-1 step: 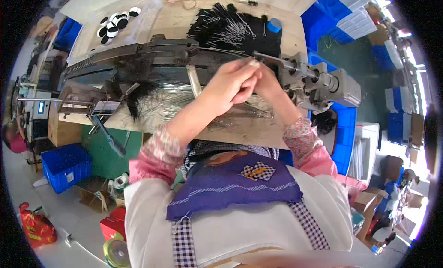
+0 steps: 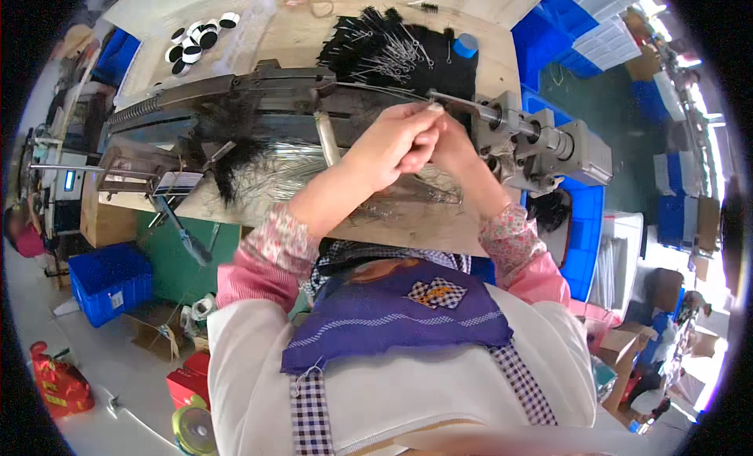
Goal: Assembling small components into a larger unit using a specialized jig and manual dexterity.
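My left hand [image 2: 398, 142] and my right hand [image 2: 455, 144] meet at the tip of a metal spindle [image 2: 463, 103] on the bench machine. Fingers on both are closed and pressed together, with the left thumb on top. Whatever they pinch is too small or hidden to make out. A thin wire [image 2: 376, 87] runs just beyond them toward the spindle tip. The machine's motor end [image 2: 584, 151] stands to the right. Left of my hands is the long dark metal rail [image 2: 286, 83]. Loose straight wires [image 2: 294, 169] lie on the bench below it.
Small looped wire brushes [image 2: 400, 48] with black bristles are heaped on a black cloth [image 2: 463, 75], beside a blue cap [image 2: 465, 45]. Several black-and-white round pieces [image 2: 192, 54] sit at the far left. A metal lever [image 2: 327, 138] stands by my left forearm. Blue crates [image 2: 110, 279] stand around the bench.
Both hands remain together at the spindle tip, with only a slight shift of the fingers. The whole view has moved a little.
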A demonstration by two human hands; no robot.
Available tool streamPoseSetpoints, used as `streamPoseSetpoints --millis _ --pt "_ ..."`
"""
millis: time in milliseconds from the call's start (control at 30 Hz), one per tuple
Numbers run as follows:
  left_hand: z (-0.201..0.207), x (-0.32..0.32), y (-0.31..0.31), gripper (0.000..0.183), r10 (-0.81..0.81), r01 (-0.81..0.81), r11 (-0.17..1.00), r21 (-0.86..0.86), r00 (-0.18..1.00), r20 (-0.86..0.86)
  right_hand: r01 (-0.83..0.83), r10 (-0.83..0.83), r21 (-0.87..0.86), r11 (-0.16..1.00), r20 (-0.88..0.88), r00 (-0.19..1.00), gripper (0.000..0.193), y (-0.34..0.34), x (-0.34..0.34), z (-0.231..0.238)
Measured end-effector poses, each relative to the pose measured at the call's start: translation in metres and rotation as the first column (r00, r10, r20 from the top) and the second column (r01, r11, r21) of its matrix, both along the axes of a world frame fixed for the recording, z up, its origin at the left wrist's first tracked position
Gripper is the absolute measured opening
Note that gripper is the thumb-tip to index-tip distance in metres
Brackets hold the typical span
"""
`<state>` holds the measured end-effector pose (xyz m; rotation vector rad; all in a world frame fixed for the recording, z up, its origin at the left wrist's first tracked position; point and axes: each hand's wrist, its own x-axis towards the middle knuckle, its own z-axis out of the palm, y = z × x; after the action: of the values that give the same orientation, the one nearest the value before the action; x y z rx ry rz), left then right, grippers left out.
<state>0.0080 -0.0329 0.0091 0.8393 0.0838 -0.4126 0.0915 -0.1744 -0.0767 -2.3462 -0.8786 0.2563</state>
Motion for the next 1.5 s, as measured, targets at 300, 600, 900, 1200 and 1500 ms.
streamPoseSetpoints --millis 300,600,900,1200,1500 --pt "-0.020 0.006 0.019 0.019 0.433 -0.430 0.897 0.101 0.901 -0.009 -0.277 0.313 -0.202 0.940 0.175 0.934 0.016 -0.044 -0.064 0.106" --pt "-0.032 0.014 -0.008 0.020 0.509 -0.510 0.847 0.151 0.859 0.050 -0.160 0.168 0.090 0.983 -0.086 0.982 0.019 -0.032 -0.033 0.164" --pt "-0.029 0.000 0.009 0.023 0.581 -0.587 0.802 0.106 0.809 0.084 -0.366 0.354 -0.013 0.930 0.284 0.891 0.024 0.051 0.044 0.120" --pt "-0.040 -0.002 0.011 0.028 0.617 -0.619 0.783 0.060 0.785 0.057 -0.260 0.355 0.243 0.935 -0.586 0.729 0.027 0.049 0.060 0.126" --pt "-0.017 0.007 0.002 0.076 0.456 -0.427 0.842 -0.329 0.890 0.012 -0.361 0.354 0.073 0.930 -0.451 0.819 0.029 0.047 0.070 0.137"
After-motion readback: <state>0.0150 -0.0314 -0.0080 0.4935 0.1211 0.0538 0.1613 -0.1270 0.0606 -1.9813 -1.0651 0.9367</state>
